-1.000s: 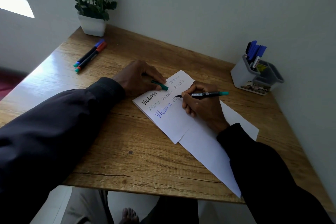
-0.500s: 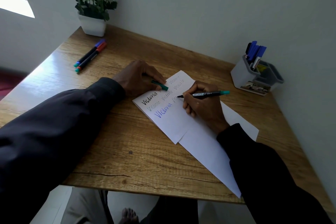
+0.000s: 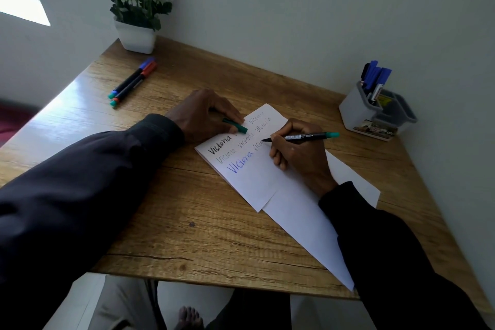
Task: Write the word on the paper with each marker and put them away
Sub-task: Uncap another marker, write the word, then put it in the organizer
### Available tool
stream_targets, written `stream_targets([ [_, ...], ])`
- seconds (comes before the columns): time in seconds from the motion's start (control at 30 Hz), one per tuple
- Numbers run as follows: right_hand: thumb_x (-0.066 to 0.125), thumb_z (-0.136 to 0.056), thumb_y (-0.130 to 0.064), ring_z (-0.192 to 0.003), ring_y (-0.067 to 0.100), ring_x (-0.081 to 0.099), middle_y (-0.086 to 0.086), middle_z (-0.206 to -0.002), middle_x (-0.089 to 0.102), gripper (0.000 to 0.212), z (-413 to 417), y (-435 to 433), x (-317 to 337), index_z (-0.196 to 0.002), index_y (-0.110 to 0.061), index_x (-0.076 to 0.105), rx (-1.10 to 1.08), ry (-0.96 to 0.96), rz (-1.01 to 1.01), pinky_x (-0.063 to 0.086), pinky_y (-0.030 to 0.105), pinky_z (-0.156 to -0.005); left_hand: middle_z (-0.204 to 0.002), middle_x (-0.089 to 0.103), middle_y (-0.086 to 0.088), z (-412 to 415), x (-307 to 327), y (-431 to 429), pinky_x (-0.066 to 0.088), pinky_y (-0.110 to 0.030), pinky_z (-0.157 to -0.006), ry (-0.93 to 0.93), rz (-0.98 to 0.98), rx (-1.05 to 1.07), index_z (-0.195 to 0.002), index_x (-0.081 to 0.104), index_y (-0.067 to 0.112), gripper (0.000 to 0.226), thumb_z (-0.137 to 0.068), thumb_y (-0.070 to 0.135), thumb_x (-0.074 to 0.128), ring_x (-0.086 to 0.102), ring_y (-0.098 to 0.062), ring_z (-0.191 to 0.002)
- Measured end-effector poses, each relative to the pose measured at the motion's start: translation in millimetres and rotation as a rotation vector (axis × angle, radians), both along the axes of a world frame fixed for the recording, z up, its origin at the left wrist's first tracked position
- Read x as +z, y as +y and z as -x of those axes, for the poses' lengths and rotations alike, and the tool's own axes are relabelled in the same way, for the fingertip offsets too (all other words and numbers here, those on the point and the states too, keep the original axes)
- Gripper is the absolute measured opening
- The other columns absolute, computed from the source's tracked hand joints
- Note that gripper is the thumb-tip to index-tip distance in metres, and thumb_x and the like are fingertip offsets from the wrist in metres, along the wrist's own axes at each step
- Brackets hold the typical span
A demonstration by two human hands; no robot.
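Right hand [image 3: 300,154] grips the green marker [image 3: 304,136] like a pen, tip down on the small folded paper [image 3: 251,182] mid-tabletop, right at the end of a half-written "Vict". "Victoria" is already on there in black, blue and some faint lines. Left hand [image 3: 201,115] rests on the paper's far left edge, pinching the green cap [image 3: 235,125]. Two capped markers [image 3: 132,80] lie side by side near the far left corner of the tabletop [image 3: 160,209], and the grey organizer [image 3: 357,112] with blue pens sits by the right edge.
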State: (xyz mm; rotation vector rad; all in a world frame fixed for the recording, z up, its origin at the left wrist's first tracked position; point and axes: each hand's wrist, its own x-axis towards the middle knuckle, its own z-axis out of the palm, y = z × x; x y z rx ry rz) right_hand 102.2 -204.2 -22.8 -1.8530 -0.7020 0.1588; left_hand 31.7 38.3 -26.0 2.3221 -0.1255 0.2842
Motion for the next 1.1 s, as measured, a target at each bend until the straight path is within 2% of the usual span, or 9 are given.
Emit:
stream_targets([
  [0.27,0.070,-0.090,-0.001,-0.043,0.025,0.063,0.015,-0.062,0.069,0.016,-0.3,0.8,0.4,-0.075,0.001,0.064,-0.039,0.004,0.043,0.049,0.030,-0.040,-0.117,0.069,0.011,0.8,1.1,-0.6,0.045,0.001,-0.073,0.007,0.015,-0.007,-0.105,0.077,0.026,0.024,-0.082,0.019,0.078,0.060,0.009,-0.095],
  [0.5,0.068,-0.093,-0.002,-0.047,0.029,0.065,0.015,-0.065,0.070,0.019,0.0,1.1,0.6,-0.076,-0.007,0.066,-0.039,-0.015,0.000,0.051,0.028,-0.043,-0.116,0.070,0.012,1.3,0.9,-1.0,0.045,0.001,-0.074,-0.001,0.018,0.001,-0.104,0.077,0.027,0.024,-0.081,0.020,0.080,0.060,0.010,-0.097],
  [0.63,0.069,-0.090,0.000,-0.046,0.028,0.065,0.015,-0.063,0.070,0.015,-1.5,1.1,0.7,-0.077,0.002,0.065,-0.059,0.004,0.023,0.051,0.029,-0.042,-0.117,0.070,0.012,1.1,1.3,-1.0,0.049,-0.007,-0.077,0.010,0.029,-0.001,-0.104,0.077,0.028,0.024,-0.081,0.020,0.079,0.062,0.005,-0.101],
  [0.87,0.068,-0.093,-0.001,-0.047,0.029,0.065,0.015,-0.065,0.071,0.014,-0.5,1.7,1.0,-0.079,0.000,0.067,-0.046,0.004,-0.006,0.051,0.029,-0.044,-0.116,0.070,0.013,0.8,0.4,-0.6,0.044,0.002,-0.075,0.004,0.019,0.005,-0.104,0.077,0.028,0.024,-0.081,0.022,0.079,0.059,0.012,-0.096],
  [1.1,0.068,-0.090,0.001,-0.045,0.027,0.064,0.016,-0.063,0.070,0.013,-0.3,1.9,1.1,-0.078,0.005,0.065,-0.086,0.027,0.006,0.050,0.029,-0.044,-0.115,0.071,0.013,-0.2,-1.0,0.1,0.046,-0.004,-0.079,0.000,0.024,0.011,-0.104,0.078,0.029,0.025,-0.080,0.023,0.081,0.062,0.006,-0.101],
])
